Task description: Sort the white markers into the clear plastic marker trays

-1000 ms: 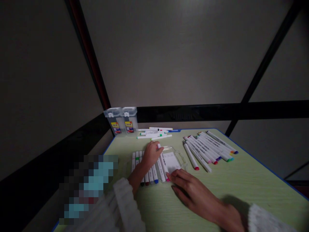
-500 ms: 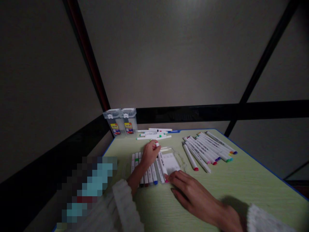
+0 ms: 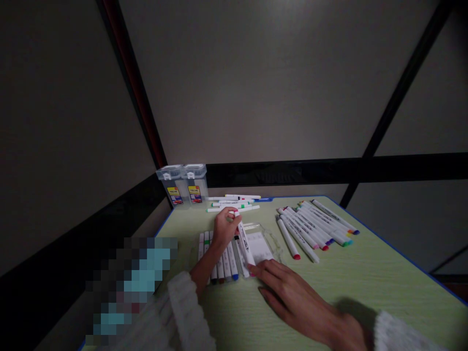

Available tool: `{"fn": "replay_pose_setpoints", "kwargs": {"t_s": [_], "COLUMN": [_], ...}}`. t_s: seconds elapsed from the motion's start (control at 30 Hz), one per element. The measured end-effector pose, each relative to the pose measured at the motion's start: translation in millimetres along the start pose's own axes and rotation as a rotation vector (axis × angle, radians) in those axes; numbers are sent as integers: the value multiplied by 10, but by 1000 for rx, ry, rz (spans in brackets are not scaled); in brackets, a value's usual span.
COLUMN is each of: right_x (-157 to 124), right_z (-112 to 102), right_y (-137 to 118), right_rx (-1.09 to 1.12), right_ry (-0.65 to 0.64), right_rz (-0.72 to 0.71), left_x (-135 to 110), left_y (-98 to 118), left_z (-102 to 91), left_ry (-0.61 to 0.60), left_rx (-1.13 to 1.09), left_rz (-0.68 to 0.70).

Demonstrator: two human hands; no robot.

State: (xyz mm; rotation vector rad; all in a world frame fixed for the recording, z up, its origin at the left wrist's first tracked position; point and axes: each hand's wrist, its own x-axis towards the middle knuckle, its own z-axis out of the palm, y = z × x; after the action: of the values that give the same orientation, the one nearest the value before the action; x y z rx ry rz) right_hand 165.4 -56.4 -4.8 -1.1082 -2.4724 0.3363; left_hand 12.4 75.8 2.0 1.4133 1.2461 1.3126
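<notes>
Over the tray [image 3: 258,225], your left hand [image 3: 224,227] pinches the marker [image 3: 244,240], likely light, stiff; hold its ends. Right hand [image 3: 292,291]: grip unclear.

left hand [image 3: 224,229] hides parts of markers [image 3: 232,261]; right sleeve [image 3: 395,334] is cut off

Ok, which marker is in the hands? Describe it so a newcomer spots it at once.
On the pale green table, find the clear tray holding a row of white markers. At the row's right end, the pink-ended marker runs from the left hand to the right hand. Its pink near end, and both hands touching it, set it apart from its neighbours.
</notes>
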Motion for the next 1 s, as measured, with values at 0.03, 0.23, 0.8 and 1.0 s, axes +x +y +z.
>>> {"fn": "replay_pose_setpoints", "kwargs": {"t_s": [0.03,0.23,0.8,1.0], "right_x": [-2,-6,1,2], "right_z": [1,-3,-63,-51], "right_y": [2,17,46,82], "right_rx": [-3,-10,-197,-268], "right_ry": [2,25,204,194], "right_rz": [3,-1,74,75], "left_x": [-3,-15,-192,-203], "left_y": [6,28,191,196], "left_z": [1,12,113,123], "left_ry": [0,-19,-239,-240], "left_rx": [-12,-89,-288,-287], "left_rz": [2,26,-18,-48]}}
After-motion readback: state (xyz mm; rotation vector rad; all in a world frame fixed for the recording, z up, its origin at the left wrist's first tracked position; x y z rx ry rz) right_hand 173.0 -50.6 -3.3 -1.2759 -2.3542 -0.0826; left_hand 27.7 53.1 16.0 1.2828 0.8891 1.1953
